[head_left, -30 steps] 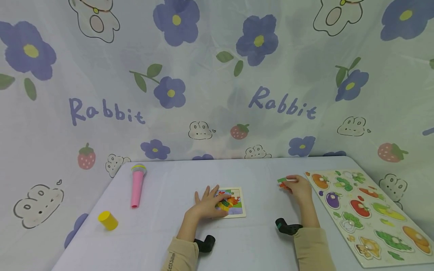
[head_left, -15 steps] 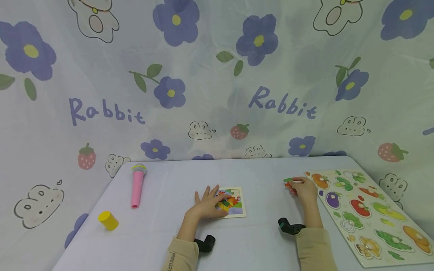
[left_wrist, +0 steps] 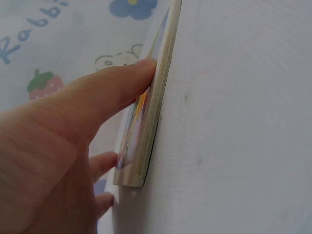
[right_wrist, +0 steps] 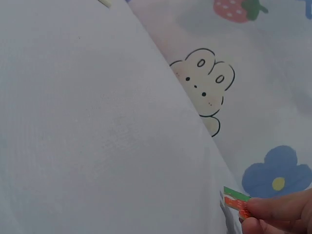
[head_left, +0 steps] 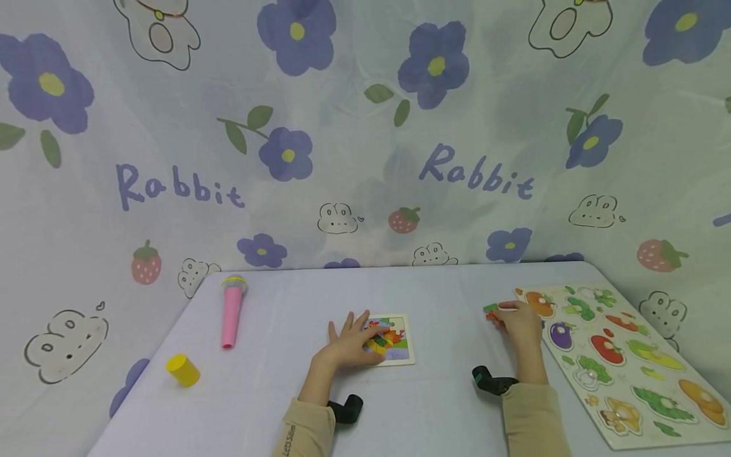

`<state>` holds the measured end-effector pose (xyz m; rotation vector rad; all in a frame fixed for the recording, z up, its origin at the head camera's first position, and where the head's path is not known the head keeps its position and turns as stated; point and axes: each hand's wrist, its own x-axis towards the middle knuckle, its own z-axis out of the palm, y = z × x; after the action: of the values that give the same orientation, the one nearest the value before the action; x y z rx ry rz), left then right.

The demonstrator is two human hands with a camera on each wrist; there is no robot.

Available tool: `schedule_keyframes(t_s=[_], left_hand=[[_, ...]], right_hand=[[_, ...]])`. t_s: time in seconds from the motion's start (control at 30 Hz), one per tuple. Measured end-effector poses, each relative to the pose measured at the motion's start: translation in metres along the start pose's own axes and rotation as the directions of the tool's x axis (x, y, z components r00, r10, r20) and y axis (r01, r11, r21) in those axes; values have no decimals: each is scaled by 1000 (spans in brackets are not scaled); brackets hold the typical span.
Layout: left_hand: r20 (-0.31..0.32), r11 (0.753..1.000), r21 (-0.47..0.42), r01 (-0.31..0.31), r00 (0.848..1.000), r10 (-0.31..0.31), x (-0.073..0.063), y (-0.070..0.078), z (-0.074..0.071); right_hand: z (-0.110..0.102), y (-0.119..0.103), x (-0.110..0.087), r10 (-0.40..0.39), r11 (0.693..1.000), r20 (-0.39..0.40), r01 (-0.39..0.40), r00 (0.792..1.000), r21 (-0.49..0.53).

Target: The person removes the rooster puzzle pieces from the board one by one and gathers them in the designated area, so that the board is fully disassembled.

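Observation:
My left hand (head_left: 346,349) lies with spread fingers over the left part of a small framed jigsaw puzzle (head_left: 402,355), which shows a colourful picture in a pale wooden border. In the left wrist view the thumb (left_wrist: 114,83) rests on the frame's edge, and two other fingertips show at the frame's far side. To the right, my right hand (head_left: 522,327) pinches a small green and orange puzzle piece (head_left: 490,308) between thumb and fingers. The right wrist view shows the piece (right_wrist: 235,199) sticking out from the fingertips, its other end hidden by them.
A large vegetable peg board (head_left: 622,362) lies along the table's right side, close beside the right hand. At the left are a pink toy microphone (head_left: 231,314) and a yellow cylinder (head_left: 183,370). A printed curtain (head_left: 354,139) hangs behind the white table (head_left: 274,381).
My right hand has moved a little to the right and slightly nearer me with the puzzle piece, toward the peg board. The left hand has stayed on the framed puzzle.

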<state>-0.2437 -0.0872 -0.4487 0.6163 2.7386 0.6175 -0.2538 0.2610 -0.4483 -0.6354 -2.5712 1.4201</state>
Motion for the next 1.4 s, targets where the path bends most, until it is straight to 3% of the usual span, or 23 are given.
schedule_keyframes(t_s=[0.33, 0.83, 1.03, 1.2, 1.4], left_hand=[[0, 1000, 2, -1, 1000, 1, 0, 1, 0], [6, 1000, 12, -8, 1000, 8, -1, 1, -1], [6, 1000, 11, -6, 1000, 6, -2, 3, -2], [8, 1000, 20, -1, 1000, 1, -2, 3, -3], [5, 1000, 19, 0, 1000, 0, -2, 2, -2]], right_hand=[[3, 0, 1, -10, 976, -85, -9, 996, -220], [8, -1, 1, -39, 936, -126, -7, 991, -351], [10, -3, 0, -79, 964, -145, 39, 986, -263], [17, -10, 2, -123, 992, -110, 117, 986, -53], [25, -16, 3, -94, 989, -52, 99, 994, 112]])
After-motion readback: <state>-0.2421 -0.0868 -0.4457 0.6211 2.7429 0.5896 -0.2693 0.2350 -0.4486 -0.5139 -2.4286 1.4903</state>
